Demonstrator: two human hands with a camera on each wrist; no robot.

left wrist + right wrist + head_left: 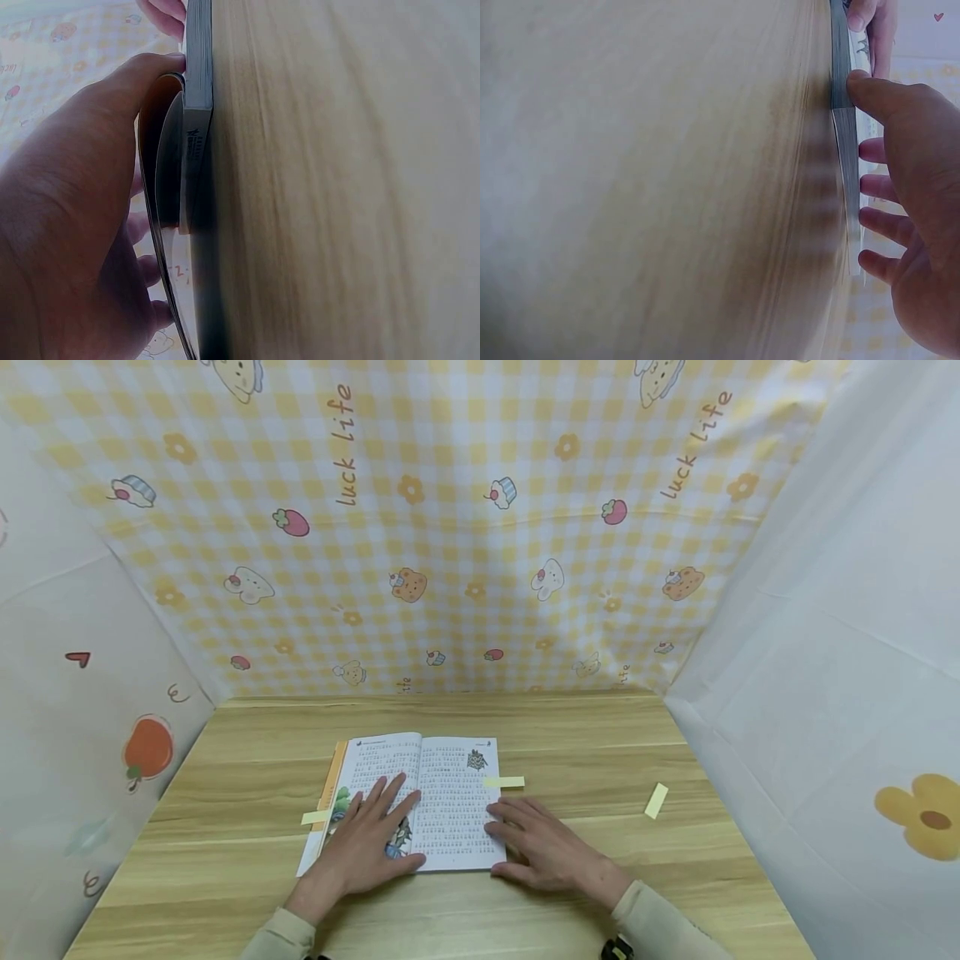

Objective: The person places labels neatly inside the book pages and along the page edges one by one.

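Observation:
An open book [453,810] with printed text and small pictures lies on the table. My left hand [369,843] rests on its left page with fingers spread, the thumb near the spine at the lower edge. On the right page's outer edge, the fingertips of my right hand [543,852] touch the paper, thumb near the bottom corner. One pale yellow strip [513,782] sticks out from the right page, another [315,817] from the left side. In the left wrist view, the left hand [82,195] lies over the book's curved pages; the right wrist view shows the right hand [922,195] along the page edges.
A loose yellow strip [656,801] lies on the wooden table [600,743] to the right. Behind stands a yellow checked cloth [450,535] with cartoon prints. White cloths hang at the left [60,710] and right [840,693] sides.

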